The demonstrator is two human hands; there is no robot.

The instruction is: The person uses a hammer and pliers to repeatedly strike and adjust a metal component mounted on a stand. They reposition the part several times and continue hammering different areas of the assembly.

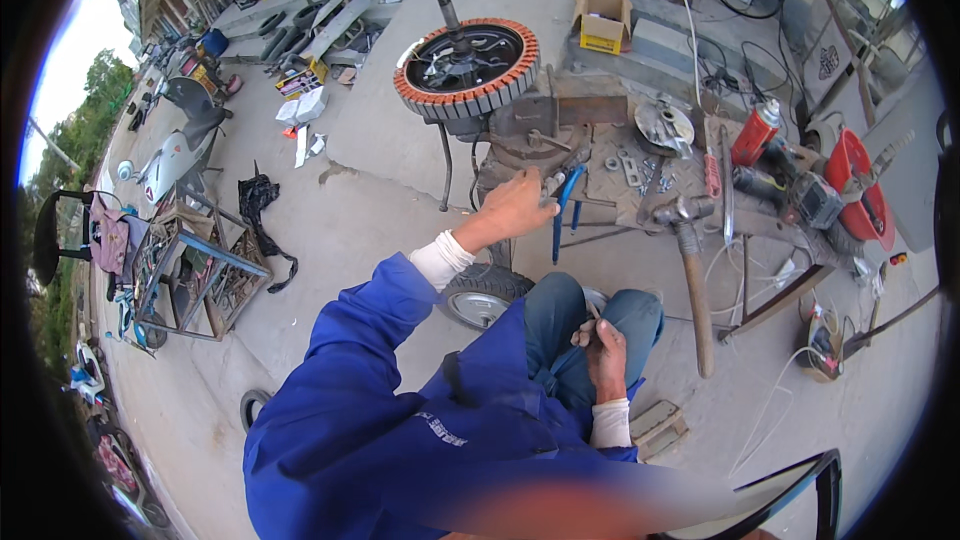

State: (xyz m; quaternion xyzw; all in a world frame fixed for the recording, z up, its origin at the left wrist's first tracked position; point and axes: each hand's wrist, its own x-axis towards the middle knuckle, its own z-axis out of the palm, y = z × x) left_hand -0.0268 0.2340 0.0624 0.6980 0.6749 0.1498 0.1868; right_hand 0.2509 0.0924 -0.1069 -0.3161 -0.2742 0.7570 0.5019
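My left hand (515, 208) is closed at the near end of a rusty bench vise (535, 140). Its fingertips are right beside blue-handled pliers (566, 202), and what they grip is hidden. Above the vise sits a round motor stator (468, 65), with orange windings, grey teeth round its rim and a shaft standing up. My right hand (604, 352) rests over my lap between the knees. Its fingers are curled together, and anything in them is too small to name.
On the metal bench right of the vise lie a hammer (692, 280), a round metal cover (664, 128), a red spray can (757, 132), an angle grinder (805, 195) and red containers (862, 205). A tool rack (190, 270) and white scooter (180, 155) stand left. Cables trail at right.
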